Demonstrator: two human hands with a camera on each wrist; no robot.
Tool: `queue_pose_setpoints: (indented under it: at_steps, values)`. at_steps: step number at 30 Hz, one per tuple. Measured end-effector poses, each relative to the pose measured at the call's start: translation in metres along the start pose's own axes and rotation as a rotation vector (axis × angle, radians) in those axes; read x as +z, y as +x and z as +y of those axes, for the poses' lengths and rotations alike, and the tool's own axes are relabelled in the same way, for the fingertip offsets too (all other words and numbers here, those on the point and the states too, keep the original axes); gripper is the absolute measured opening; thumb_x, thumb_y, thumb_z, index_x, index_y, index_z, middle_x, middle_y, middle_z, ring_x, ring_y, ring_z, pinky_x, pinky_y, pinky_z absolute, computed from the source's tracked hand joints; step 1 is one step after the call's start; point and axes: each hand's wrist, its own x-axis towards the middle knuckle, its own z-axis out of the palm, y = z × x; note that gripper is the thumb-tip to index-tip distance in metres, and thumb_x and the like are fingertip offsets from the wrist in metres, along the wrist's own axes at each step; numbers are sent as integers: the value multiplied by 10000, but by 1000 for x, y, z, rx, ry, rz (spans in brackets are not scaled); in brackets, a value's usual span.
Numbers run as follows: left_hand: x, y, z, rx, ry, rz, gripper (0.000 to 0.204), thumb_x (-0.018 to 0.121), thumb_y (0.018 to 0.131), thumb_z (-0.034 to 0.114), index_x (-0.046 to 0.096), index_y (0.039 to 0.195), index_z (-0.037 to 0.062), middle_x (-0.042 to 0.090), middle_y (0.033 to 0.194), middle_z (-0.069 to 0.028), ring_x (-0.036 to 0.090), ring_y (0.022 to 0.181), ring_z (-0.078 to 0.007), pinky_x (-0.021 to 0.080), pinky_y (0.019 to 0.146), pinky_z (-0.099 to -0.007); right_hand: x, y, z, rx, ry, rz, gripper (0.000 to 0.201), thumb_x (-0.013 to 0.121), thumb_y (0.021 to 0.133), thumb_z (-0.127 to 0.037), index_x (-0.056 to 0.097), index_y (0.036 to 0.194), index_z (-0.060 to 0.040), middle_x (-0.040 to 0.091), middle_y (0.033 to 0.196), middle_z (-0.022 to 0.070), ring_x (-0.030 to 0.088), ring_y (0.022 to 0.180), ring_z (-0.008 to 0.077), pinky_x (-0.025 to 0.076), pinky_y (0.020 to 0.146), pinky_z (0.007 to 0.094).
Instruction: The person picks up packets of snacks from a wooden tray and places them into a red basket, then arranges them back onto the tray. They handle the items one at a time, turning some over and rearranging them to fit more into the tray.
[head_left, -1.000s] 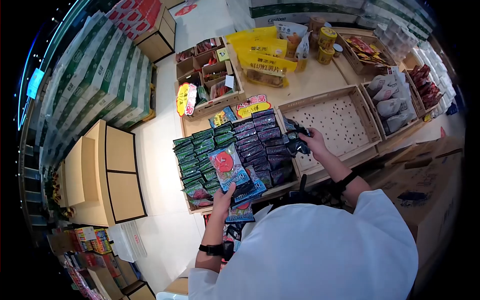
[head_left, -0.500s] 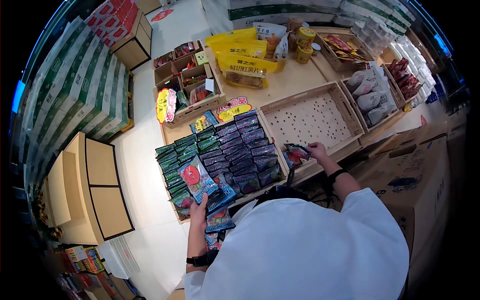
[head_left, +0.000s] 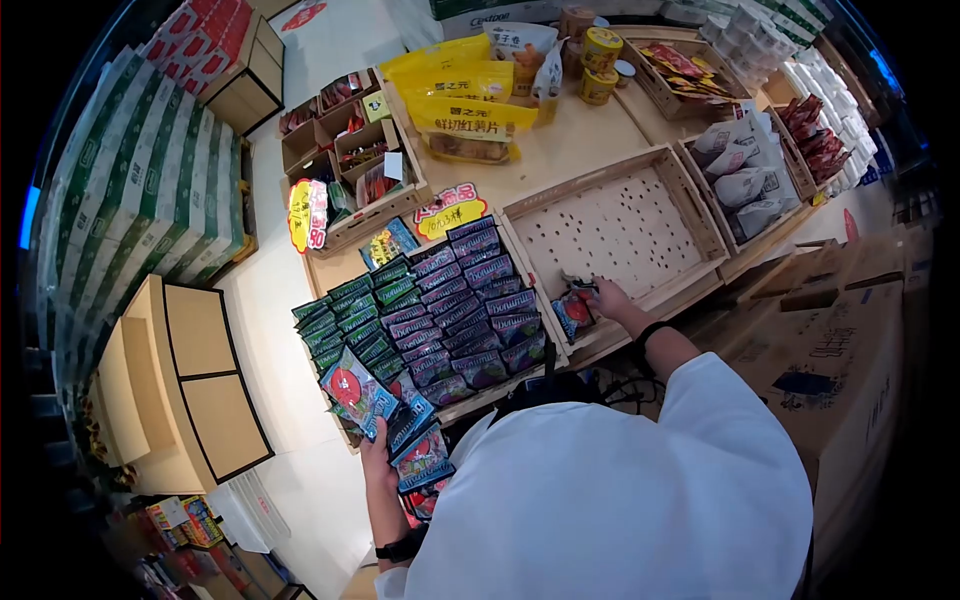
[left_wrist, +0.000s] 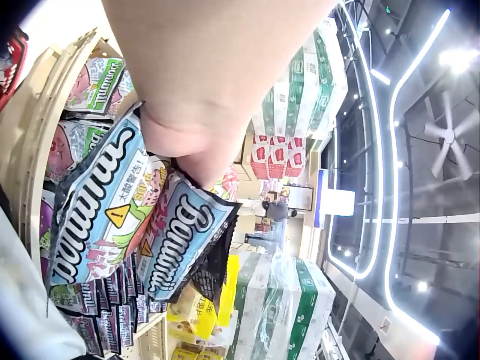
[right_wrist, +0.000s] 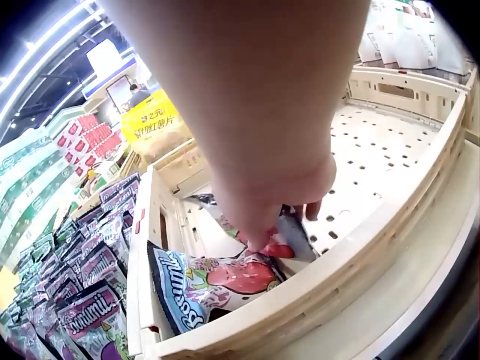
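My left hand [head_left: 376,458] grips several blue-edged snack bags [head_left: 357,390] over the near left corner of a display crate of packed bags. In the left wrist view, two of these snack bags [left_wrist: 112,210] fan out below the thumb. My right hand [head_left: 612,302] reaches into the near left corner of a perforated wooden crate [head_left: 630,215]. Its fingers pinch a bag with a red print and grey back [right_wrist: 296,232]. Beside them a blue-edged snack bag [right_wrist: 217,285] lies flat against the crate's near wall.
Left of the perforated crate, green bags [head_left: 350,300] and purple bags [head_left: 470,310] stand in tight rows. Behind them are a price sign [head_left: 450,212], yellow snack pouches [head_left: 465,125] and a divided box [head_left: 350,150]. Cardboard cartons [head_left: 830,350] stand at the right.
My right hand has gone from holding dark bags above the crates' shared edge down into the perforated crate, where a bag now lies. The left hand keeps its bags, shifting left in view.
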Motion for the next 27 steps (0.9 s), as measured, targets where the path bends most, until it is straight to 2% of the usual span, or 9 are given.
queue_pose_setpoints:
  at_steps: [3,5,6,8,9,13,16,24,27]
  values:
    - [9,-9,3,1,-14,40,304,624,889,251,572,1076,17,667,976,-100,669,806,-198,550,695,-319,-9,34,3,38,121,-171,653,762,694,-250,473,1243,-43,609,1096,158,607,957,302,482,824,377]
    - [10,-12,1,-1,-17,64,308,621,891,253,569,1080,16,668,974,-103,669,807,-202,551,697,-319,-45,43,-10,26,565,-229,489,727,762,-202,532,1177,-32,643,1001,102,619,907,209,483,816,331]
    - [11,-13,1,-4,-16,79,313,619,892,255,567,1084,14,668,972,-105,670,807,-206,551,698,-319,-63,45,-22,21,566,-237,489,727,762,-202,532,1177,-32,643,1001,102,619,907,209,483,816,331]
    - [15,-19,3,-14,-16,109,316,617,893,257,566,1083,10,669,969,-107,671,802,-207,552,694,-317,-88,52,-40,56,1339,-386,349,694,800,-157,578,1100,-22,644,948,58,587,843,133,476,747,307]
    - [18,-21,4,-25,-17,129,319,615,895,260,566,1081,6,670,966,-109,672,797,-208,553,689,-316,-82,64,-35,90,1437,-406,243,687,815,-122,623,1036,-45,652,935,33,591,845,134,466,739,281]
    - [22,-27,2,-36,2,170,322,615,894,265,569,1064,-5,670,960,-116,674,782,-207,555,679,-313,-78,100,-56,-10,1235,-424,277,723,792,-153,630,1029,-46,650,968,39,591,856,127,459,727,268]
    - [27,-33,1,-27,24,191,326,616,893,272,572,1047,-12,671,948,-122,675,764,-205,557,667,-316,-64,129,-77,76,1127,-250,323,733,786,-184,627,1056,-43,653,952,40,587,826,124,463,702,281]
    - [44,-47,-6,-39,6,251,343,607,898,287,567,1051,-18,670,931,-120,673,757,-209,559,656,-328,-96,183,-67,-12,884,-384,262,719,783,-127,628,1022,-73,621,850,2,532,645,91,429,550,251]
    - [46,-49,-12,-65,8,260,339,603,901,288,566,1057,-11,670,928,-121,673,754,-210,558,649,-330,-80,184,-68,-13,903,-408,318,701,757,-56,611,1061,-39,636,910,40,594,766,138,495,663,287]
